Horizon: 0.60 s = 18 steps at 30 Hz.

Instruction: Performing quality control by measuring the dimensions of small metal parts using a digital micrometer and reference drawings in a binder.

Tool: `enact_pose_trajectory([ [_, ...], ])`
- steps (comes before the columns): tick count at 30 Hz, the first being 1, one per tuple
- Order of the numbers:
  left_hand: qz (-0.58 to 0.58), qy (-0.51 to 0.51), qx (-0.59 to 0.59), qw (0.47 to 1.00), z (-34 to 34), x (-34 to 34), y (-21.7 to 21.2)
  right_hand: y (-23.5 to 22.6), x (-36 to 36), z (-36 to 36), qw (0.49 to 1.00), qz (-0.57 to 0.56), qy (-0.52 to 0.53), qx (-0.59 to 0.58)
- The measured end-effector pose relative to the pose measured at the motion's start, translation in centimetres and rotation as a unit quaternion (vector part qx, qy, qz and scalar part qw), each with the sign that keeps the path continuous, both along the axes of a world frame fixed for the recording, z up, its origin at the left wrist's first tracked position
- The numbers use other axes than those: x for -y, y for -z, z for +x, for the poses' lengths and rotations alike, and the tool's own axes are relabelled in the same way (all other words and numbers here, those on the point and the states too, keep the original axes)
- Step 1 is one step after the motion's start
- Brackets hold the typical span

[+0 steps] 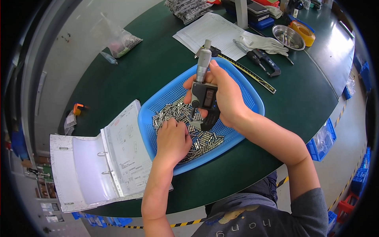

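A digital micrometer (203,94) with a dark frame and a silver thimble is gripped in my right hand (229,96), its thimble pointing up and away. It is held over a blue perforated plastic basket (257,106). Many small, shiny, cylindrical metal pins (206,143) lie heaped in the basket. My left hand (172,138) reaches into the heap at its left side, fingers curled down among the pins. Its fingertips are partly hidden, so whatever they pinch does not show. Between the micrometer's measuring faces I cannot make out any pin.
An open ring binder (128,158) lies left of the basket. Beyond the basket are a caliper (252,75), paper sheets (215,32), another micrometer (262,61), white gloves (263,42), a metal bowl (289,36) and yellow tape (303,32). A plastic bag (122,42) sits far left.
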<state>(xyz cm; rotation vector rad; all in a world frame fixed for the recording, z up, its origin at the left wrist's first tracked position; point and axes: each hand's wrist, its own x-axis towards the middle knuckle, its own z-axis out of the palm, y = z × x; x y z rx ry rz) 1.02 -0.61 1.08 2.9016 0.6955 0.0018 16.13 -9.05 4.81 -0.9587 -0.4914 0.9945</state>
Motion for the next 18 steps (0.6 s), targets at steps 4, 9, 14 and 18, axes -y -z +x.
enact_pose_trajectory([
  [4,0.011,-0.002,0.018,1.0,0.08,0.02,0.27,-0.1,-0.01,-0.06,1.0,-0.004,-0.009,-0.004],
  [9,-0.023,-0.007,0.084,0.996,0.12,-0.22,-0.21,-0.01,0.07,0.0,1.0,-0.005,-0.019,0.008],
  [14,-0.029,-0.019,0.093,0.995,-0.08,-0.24,-0.09,-0.11,-0.03,-0.18,1.0,-0.006,-0.02,0.014],
  [18,0.001,-0.007,0.07,0.998,0.27,-0.39,0.07,0.07,-0.02,-0.21,1.0,-0.001,-0.024,0.017],
])
